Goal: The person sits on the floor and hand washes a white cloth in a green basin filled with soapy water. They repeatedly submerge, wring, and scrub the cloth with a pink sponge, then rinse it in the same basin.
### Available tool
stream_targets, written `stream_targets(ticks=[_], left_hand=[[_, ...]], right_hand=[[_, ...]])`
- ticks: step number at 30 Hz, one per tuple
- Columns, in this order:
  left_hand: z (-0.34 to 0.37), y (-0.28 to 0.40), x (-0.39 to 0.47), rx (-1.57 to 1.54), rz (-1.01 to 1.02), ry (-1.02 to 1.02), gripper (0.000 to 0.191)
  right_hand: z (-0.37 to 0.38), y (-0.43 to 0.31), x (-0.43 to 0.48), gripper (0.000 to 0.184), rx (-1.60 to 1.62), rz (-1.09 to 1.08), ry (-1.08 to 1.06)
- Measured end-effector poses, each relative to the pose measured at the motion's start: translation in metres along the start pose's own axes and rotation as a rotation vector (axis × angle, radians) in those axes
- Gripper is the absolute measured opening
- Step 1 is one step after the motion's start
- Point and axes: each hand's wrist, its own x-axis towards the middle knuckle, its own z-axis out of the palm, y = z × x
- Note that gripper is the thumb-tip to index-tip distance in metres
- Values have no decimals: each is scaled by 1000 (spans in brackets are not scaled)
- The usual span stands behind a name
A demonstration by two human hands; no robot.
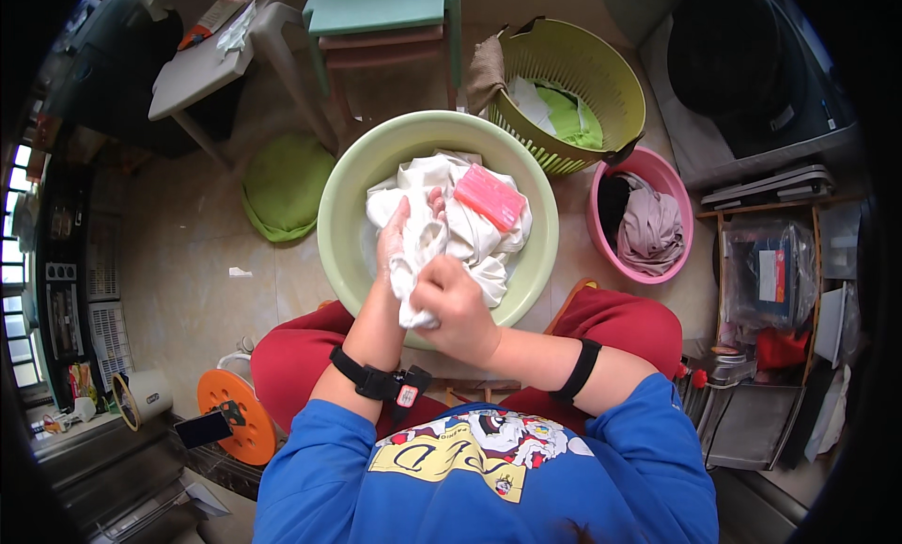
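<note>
A pale green plastic basin (338, 220) stands on the floor between my knees, with wet white cloth (451, 174) heaped in it. A pink bar of soap (491, 196) lies on the cloth at the right. My left hand (405, 237) is upright over the basin, with part of the white cloth lying against its palm and wrist. My right hand (451, 301) is closed in a fist on the lower end of that cloth, near the basin's front rim. Folds of cloth hide part of my left palm and fingers.
Beyond the basin stand a green slotted basket (606, 65) with cloth in it and stacked plastic stools (384, 8). A pink tub (687, 234) with clothes is at the right. A green round cushion (285, 188) lies at the left, and an orange reel (239, 417) stands at the lower left.
</note>
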Motion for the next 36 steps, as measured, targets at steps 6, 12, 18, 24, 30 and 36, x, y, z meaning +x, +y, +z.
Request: stream_targets(ticks=[6,12,18,24,30,36], left_hand=[[-24,-37,-5,477,147,282,37],[-30,-35,-6,438,149,15,40],[-18,-53,-5,227,8,189,46],[0,-38,-8,373,111,130,49],[-12,-7,-9,431,90,18,68],[-32,0,12,136,-253,-417,51]], right_hand=[[-22,33,36,20,-212,225,241],[-7,15,24,16,-149,123,197],[-27,83,43,29,-150,468,608],[-3,103,14,47,210,566,63],[5,19,-3,32,-44,221,53],[-13,3,12,23,4,109,10]])
